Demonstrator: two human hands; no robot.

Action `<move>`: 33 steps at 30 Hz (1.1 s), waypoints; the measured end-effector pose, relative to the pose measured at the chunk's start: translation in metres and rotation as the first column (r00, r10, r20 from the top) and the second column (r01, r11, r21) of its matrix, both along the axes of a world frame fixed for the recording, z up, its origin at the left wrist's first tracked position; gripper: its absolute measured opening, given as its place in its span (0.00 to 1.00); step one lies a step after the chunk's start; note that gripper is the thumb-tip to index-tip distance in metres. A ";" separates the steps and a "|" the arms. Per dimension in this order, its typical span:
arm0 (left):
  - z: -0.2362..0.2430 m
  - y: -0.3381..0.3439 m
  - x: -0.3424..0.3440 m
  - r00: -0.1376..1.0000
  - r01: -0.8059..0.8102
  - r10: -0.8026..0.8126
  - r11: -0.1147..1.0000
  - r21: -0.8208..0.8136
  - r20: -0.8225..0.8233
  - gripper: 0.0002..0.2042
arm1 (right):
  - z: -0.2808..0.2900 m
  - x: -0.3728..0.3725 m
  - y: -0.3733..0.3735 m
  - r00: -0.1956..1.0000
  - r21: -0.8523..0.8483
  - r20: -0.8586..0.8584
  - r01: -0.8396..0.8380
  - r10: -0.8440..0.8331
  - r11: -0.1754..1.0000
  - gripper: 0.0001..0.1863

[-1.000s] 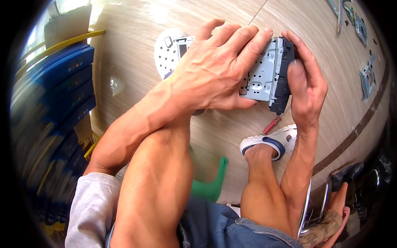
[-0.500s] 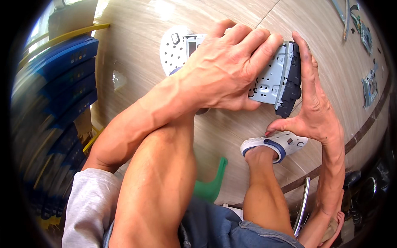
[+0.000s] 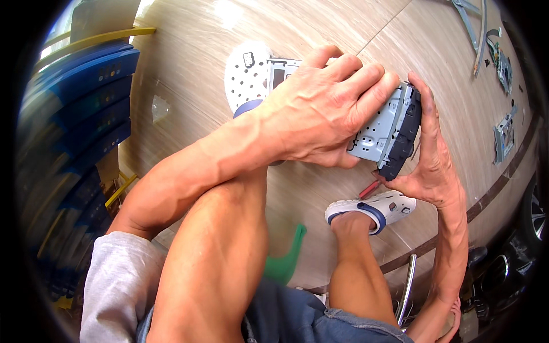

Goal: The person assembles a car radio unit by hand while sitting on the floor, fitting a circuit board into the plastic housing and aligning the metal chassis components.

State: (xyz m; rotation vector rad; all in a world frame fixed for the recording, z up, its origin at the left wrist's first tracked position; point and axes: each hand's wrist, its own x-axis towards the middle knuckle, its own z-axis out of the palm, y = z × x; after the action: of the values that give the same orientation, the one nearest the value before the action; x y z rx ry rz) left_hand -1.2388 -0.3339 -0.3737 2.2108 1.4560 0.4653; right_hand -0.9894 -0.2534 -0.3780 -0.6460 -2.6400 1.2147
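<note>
A silver metal device case [image 3: 374, 134] with a black plastic front panel [image 3: 402, 132] is held out above the floor. My left hand [image 3: 334, 108] lies over the top of the case, its fingers wrapped round the far edge and the thumb at the near side. The case's left end [image 3: 284, 70] shows beyond the wrist. My right hand [image 3: 432, 154] spans the black panel, fingertips at its far end and thumb at its near corner. Beside that thumb is a thin red stick-like piece [image 3: 369, 190]; whether it touches the hand, I cannot tell.
White clogs [image 3: 246, 74] are on my feet. Removed metal and circuit parts [image 3: 504, 134] lie on the tiled floor [image 3: 337, 23] at the far right. Stacked blue panels [image 3: 97, 88] stand on the left. A green plastic piece [image 3: 286, 257] shows between my legs, and a metal tube [image 3: 407, 286] near my right arm.
My right hand has closed in on the black panel, its thumb now at the near corner. Case and hands sit slightly lower in view. More of the red piece shows.
</note>
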 end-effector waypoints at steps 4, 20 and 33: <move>0.000 0.000 0.000 1.000 0.010 -0.010 1.000 -0.001 0.001 0.56 | -0.005 0.002 0.001 0.999 -0.018 -0.045 -0.017 0.016 1.000 0.74; 0.000 0.002 0.004 0.999 0.015 -0.017 0.999 0.047 0.043 0.56 | -0.006 0.004 -0.001 0.992 -0.101 -0.121 0.010 -0.023 0.995 0.76; 0.002 0.003 0.004 0.999 0.037 -0.038 0.999 0.020 0.039 0.57 | -0.004 0.004 -0.004 0.991 -0.031 -0.134 0.013 -0.017 0.999 0.79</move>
State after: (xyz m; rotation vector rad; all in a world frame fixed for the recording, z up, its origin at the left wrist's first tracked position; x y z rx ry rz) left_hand -1.2351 -0.3310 -0.3713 2.2277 1.3928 0.5091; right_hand -0.9858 -0.2569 -0.3825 -0.5665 -2.5074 1.2497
